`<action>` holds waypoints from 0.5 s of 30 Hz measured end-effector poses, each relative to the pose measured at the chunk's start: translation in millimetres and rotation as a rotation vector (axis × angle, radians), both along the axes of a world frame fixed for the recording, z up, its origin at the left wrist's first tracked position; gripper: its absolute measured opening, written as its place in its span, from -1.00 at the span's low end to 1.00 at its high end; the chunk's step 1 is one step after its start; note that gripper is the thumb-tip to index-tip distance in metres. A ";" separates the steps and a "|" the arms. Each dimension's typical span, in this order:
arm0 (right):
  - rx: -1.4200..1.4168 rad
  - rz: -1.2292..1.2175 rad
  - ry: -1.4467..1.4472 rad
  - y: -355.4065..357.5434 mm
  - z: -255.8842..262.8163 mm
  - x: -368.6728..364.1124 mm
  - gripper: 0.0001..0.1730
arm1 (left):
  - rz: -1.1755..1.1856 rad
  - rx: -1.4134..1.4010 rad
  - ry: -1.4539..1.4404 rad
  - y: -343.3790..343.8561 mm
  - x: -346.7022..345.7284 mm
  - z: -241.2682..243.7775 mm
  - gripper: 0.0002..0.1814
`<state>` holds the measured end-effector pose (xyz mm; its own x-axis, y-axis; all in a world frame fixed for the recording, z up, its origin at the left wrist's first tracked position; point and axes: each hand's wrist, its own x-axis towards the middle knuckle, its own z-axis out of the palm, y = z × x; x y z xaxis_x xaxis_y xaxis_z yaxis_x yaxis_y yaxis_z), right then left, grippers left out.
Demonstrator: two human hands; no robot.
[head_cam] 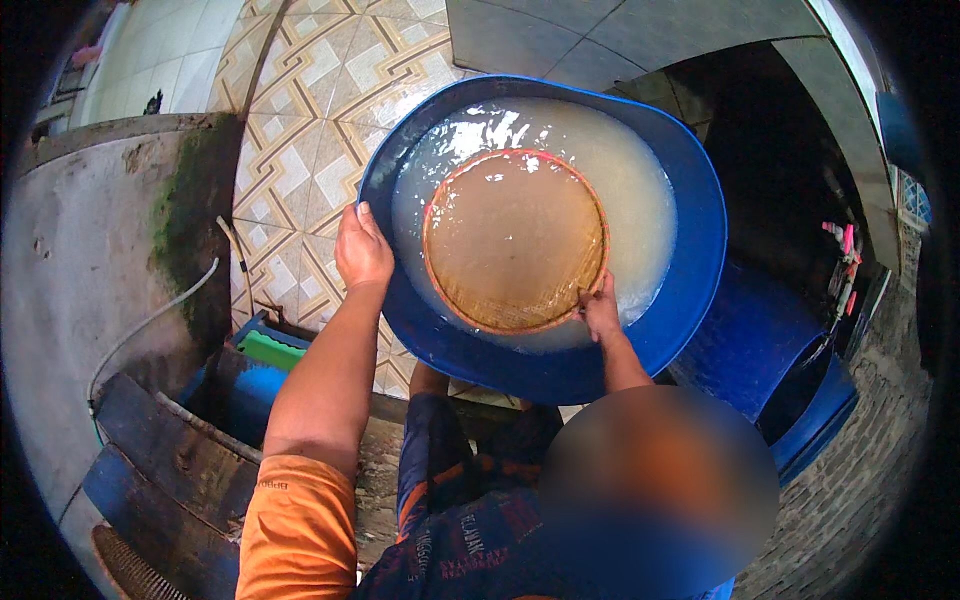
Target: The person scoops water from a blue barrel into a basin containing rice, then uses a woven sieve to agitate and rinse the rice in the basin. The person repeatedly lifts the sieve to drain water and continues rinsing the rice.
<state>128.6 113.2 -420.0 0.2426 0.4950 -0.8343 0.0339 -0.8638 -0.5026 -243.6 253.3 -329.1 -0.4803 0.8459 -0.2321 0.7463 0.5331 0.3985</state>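
A large blue plastic tub (701,187) with cloudy water stands before me on a tiled floor. In the water lies a round woven sieve (517,240) with a reddish-orange rim, its mesh under brownish water. My left hand (365,247) grips the tub's left rim, thumb on top. My right hand (600,306) holds the lower right edge of the sieve, its fingers partly hidden at the rim. What lies at the bottom of the tub cannot be made out.
A blue plastic barrel (750,337) lies at the right, near pink-handled taps (847,247). At the left are a mossy concrete wall (112,225), a thin hose (161,311) and blue containers (255,390). A tiled block (540,37) stands behind the tub.
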 end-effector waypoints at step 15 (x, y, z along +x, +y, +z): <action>-0.003 0.257 -0.538 -28.6 14.5 67.6 -0.41 | -0.001 0.003 0.013 -1.0 -2.4 -1.4 -0.60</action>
<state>196.2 84.6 -405.5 0.5041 0.5914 -0.6293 0.4913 -0.7957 -0.3542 -246.0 252.3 -330.5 -0.4822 0.8470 -0.2238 0.7519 0.5312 0.3904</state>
